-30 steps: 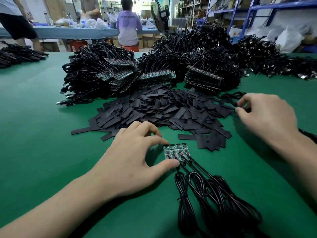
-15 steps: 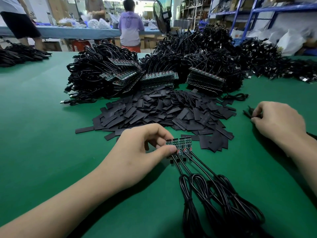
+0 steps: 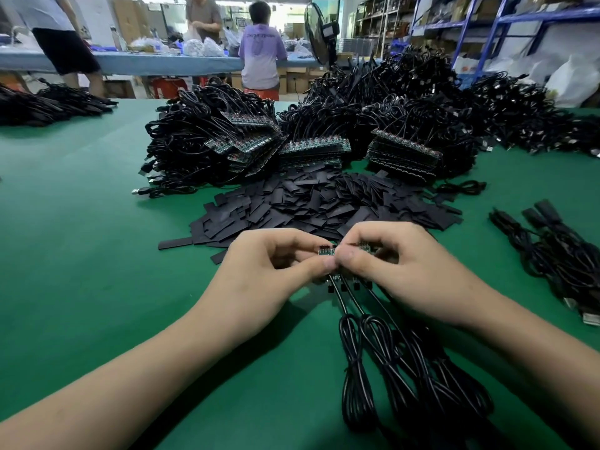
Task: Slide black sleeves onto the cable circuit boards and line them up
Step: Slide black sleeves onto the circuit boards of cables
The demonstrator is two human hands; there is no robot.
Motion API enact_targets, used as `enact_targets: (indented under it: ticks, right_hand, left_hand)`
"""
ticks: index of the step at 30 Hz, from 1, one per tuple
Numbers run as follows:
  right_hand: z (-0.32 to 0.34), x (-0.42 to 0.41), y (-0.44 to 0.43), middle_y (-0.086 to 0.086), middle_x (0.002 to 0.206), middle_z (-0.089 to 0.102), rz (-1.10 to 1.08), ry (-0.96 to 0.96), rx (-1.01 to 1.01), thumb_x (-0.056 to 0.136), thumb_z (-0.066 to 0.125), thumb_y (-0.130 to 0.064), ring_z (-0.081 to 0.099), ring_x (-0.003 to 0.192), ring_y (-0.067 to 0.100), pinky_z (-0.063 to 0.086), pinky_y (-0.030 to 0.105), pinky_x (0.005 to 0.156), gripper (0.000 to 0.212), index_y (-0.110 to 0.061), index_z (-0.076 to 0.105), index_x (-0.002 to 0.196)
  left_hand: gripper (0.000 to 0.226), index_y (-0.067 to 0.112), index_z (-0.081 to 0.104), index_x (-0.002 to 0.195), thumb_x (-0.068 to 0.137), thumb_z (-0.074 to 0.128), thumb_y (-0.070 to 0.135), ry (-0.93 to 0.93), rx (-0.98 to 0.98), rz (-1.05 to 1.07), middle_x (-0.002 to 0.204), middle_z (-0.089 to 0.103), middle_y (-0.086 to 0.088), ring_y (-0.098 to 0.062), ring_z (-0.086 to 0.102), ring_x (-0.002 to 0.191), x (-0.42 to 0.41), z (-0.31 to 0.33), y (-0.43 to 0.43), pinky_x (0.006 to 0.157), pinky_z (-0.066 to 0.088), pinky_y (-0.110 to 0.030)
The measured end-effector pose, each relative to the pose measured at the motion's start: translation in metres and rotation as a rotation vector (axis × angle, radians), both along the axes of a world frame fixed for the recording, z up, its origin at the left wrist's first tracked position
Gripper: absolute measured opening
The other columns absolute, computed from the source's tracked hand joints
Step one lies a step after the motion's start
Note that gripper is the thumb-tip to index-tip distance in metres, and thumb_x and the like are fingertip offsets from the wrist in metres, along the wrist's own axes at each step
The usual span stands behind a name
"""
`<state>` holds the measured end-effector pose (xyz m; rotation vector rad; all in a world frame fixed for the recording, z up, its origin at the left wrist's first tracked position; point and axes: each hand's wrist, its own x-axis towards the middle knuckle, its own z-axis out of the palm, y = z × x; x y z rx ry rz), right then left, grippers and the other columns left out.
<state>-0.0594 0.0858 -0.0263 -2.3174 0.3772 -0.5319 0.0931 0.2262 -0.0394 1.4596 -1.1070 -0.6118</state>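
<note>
A small row of green circuit boards (image 3: 326, 251) is lifted just above the green table, with their black coiled cables (image 3: 383, 362) trailing toward me. My left hand (image 3: 269, 274) pinches the left end of the row between thumb and fingers. From the right, my right hand (image 3: 399, 267) pinches the same row, its thumb meeting the left thumb. Most of the boards are hidden by my fingers. A flat heap of loose black sleeves (image 3: 324, 206) lies just beyond my hands.
Big piles of black cables with stacked circuit boards (image 3: 311, 147) fill the table's far side. A few sleeved cables (image 3: 552, 251) lie lined up at the right. People stand at a blue table (image 3: 136, 61) behind, by a fan (image 3: 319, 34) and shelving.
My right hand came in from the right, leaving a sleeved cable among those there, and took hold of the boards. My left hand lifted the row off the table.
</note>
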Motion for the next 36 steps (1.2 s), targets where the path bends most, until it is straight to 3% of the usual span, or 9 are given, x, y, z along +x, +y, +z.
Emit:
enact_targets:
  ticks: [5,10,15,19,22,24,27,31,36]
  right_hand:
    - [-0.006,-0.004,0.001,0.006,0.082,0.072,0.037,-0.037,0.218,0.094,0.066,-0.048,0.060,0.069,0.017,0.051,0.048,0.070,0.025,-0.025,0.073,0.091]
    - [-0.006,-0.005,0.000,0.004,0.081,0.074,0.098,-0.066,0.339,0.098,0.065,-0.019,0.064,0.071,0.003,0.049,0.015,0.069,0.013,-0.013,0.074,0.091]
    - [-0.007,-0.005,0.000,0.007,0.084,0.074,0.133,-0.106,0.454,0.094,0.067,-0.022,0.064,0.077,0.011,0.051,0.021,0.077,0.015,-0.009,0.074,0.092]
    - [-0.009,-0.006,-0.001,0.024,0.104,0.074,0.197,-0.100,0.665,0.094,0.068,-0.023,0.067,0.093,0.026,0.054,0.042,0.094,0.020,-0.006,0.076,0.101]
    - [-0.007,-0.007,-0.002,0.012,0.097,0.078,0.125,-0.063,0.591,0.097,0.068,-0.026,0.071,0.083,0.018,0.058,0.031,0.082,0.018,-0.010,0.077,0.098]
    - [-0.010,-0.007,-0.001,-0.001,0.094,0.077,-0.026,0.023,0.281,0.097,0.068,-0.035,0.070,0.086,0.016,0.055,0.038,0.085,0.018,-0.020,0.077,0.097]
    - [-0.008,-0.002,0.007,-0.018,0.101,0.064,-0.148,0.057,-0.077,0.096,0.058,-0.047,0.056,0.106,0.000,0.043,0.024,0.092,0.024,-0.035,0.076,0.106]
    - [-0.003,-0.002,0.017,-0.014,0.095,0.066,-0.058,-0.022,0.064,0.101,0.049,-0.052,0.059,0.098,0.000,0.043,0.020,0.086,0.040,-0.024,0.077,0.093]
    - [-0.002,-0.002,0.022,-0.014,0.077,0.070,0.028,-0.003,0.166,0.098,0.066,-0.033,0.057,0.065,-0.005,0.039,0.011,0.066,0.021,-0.023,0.074,0.081]
  left_hand:
    - [0.022,0.014,0.077,0.083,0.074,0.077,0.034,0.041,-0.029,-0.013,0.073,0.075,-0.004,-0.008,0.067,0.066,0.002,-0.002,-0.001,0.068,0.051,-0.014]
    - [0.015,0.012,0.076,0.083,0.080,0.073,0.027,0.057,-0.027,-0.088,0.072,0.073,-0.001,-0.006,0.064,0.065,0.001,-0.001,-0.003,0.066,0.048,-0.012]
    - [0.013,0.010,0.076,0.082,0.079,0.073,0.023,0.151,-0.020,-0.143,0.069,0.072,0.001,-0.003,0.062,0.060,0.003,0.001,-0.003,0.060,0.045,-0.010]
    - [0.007,0.019,0.080,0.082,0.082,0.081,0.026,0.238,-0.003,-0.238,0.071,0.071,0.002,-0.006,0.060,0.062,0.007,0.000,-0.003,0.063,0.047,-0.015]
    - [0.013,0.021,0.080,0.082,0.079,0.079,0.033,0.229,-0.051,-0.227,0.072,0.071,0.003,-0.006,0.060,0.065,0.011,0.001,-0.004,0.065,0.048,-0.016]
    - [0.015,0.022,0.079,0.082,0.080,0.076,0.036,0.187,-0.097,-0.175,0.071,0.069,0.005,-0.006,0.059,0.066,0.013,0.001,-0.003,0.067,0.047,-0.015]
    - [0.013,0.025,0.078,0.077,0.083,0.081,0.036,0.068,-0.147,-0.060,0.071,0.069,0.006,-0.003,0.059,0.068,0.013,0.001,-0.003,0.067,0.046,-0.013]
    - [0.017,0.026,0.077,0.077,0.072,0.077,0.043,-0.040,-0.136,0.060,0.076,0.074,-0.001,-0.011,0.062,0.071,0.008,0.001,-0.004,0.071,0.051,-0.027]
    - [0.029,0.028,0.069,0.071,0.090,0.065,0.050,-0.269,-0.122,0.084,0.070,0.067,0.009,-0.022,0.059,0.068,0.006,-0.003,-0.005,0.067,0.046,-0.034]
